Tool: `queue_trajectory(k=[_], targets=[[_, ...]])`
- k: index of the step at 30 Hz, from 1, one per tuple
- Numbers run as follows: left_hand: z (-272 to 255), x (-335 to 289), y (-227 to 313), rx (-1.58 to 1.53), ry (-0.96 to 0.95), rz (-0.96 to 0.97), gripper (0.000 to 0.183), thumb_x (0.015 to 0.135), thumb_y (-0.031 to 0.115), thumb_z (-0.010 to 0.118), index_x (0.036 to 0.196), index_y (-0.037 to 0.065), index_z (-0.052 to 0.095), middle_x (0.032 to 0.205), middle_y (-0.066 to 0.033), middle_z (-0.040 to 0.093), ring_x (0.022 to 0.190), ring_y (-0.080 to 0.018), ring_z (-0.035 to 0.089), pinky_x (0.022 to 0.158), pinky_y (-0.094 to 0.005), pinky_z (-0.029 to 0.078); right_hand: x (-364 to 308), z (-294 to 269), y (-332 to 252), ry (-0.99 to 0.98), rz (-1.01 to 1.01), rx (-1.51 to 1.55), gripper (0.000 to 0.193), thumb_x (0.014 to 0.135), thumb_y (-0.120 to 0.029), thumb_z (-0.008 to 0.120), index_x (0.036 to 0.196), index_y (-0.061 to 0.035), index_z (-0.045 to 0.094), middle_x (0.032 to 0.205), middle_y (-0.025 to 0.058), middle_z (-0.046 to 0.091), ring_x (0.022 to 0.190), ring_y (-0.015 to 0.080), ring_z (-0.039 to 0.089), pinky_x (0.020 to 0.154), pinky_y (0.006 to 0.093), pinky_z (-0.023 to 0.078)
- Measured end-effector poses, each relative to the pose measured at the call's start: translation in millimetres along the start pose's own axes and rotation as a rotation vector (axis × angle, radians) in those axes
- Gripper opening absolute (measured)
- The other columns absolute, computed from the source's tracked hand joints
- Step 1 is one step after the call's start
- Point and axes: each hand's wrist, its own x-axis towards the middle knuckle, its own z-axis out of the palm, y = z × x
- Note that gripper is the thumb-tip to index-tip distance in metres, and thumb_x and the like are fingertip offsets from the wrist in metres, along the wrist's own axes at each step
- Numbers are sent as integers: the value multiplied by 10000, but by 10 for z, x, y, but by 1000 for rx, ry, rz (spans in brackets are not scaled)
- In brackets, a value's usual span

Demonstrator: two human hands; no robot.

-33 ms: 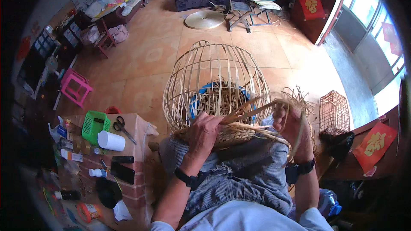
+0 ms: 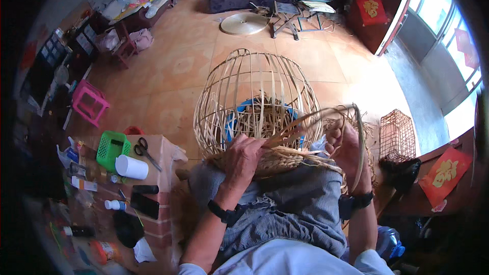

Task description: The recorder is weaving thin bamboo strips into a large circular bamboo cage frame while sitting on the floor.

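Observation:
My left hand (image 2: 243, 157) is closed on a bundle of flat dried straw strands (image 2: 285, 136) at the near rim of a basket. This rim is a thick woven straw braid (image 2: 288, 160) lying across my lap. Thin bent strips form the basket's open round frame (image 2: 257, 74), which extends away from me. To the right, my right hand (image 2: 347, 148) has curled fingers beside the strands; what they grip is hard to make out. One long strand (image 2: 358, 122) arches above this hand and hangs down past its wrist. Loose braid ends (image 2: 321, 159) lie between both hands.
A blue-rimmed tub of dry straw (image 2: 262, 114) shows through the frame. At left, a cloth-covered table (image 2: 165, 173) holds scissors (image 2: 147, 153), a green basket (image 2: 112, 150), a white cup (image 2: 131, 167) and a phone (image 2: 145, 205). A wire cage (image 2: 397, 135) stands at right.
The long strand now arches higher and further right, over my right hand. My right hand has shifted slightly down and left. My left hand keeps its hold.

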Motion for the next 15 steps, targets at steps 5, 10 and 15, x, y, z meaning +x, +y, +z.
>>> queue_trajectory(k=[5,10,15], targets=[[31,10,6,-24,53,16,225,761,-28,822,980,10,789,889,-113,758,861,-322,681,756,-427,551,-115,-46,428,-249,355,-744,285,1059,-95,663,1334,-21,650,1133,39,738,957,147,728,785,279,585],[68,71,-88,-9,65,25,179,771,-8,818,943,1,772,873,-122,743,858,-339,679,757,-442,547,194,362,767,-118,101,-1332,397,945,-59,753,1329,-19,660,979,127,759,859,200,757,749,382,594],[29,74,-99,-47,14,-28,153,804,28,820,952,31,780,870,-141,729,860,-347,680,766,-449,547,553,196,1381,-69,-187,-1041,359,941,-173,834,1211,4,678,973,100,772,880,243,750,762,399,595]])
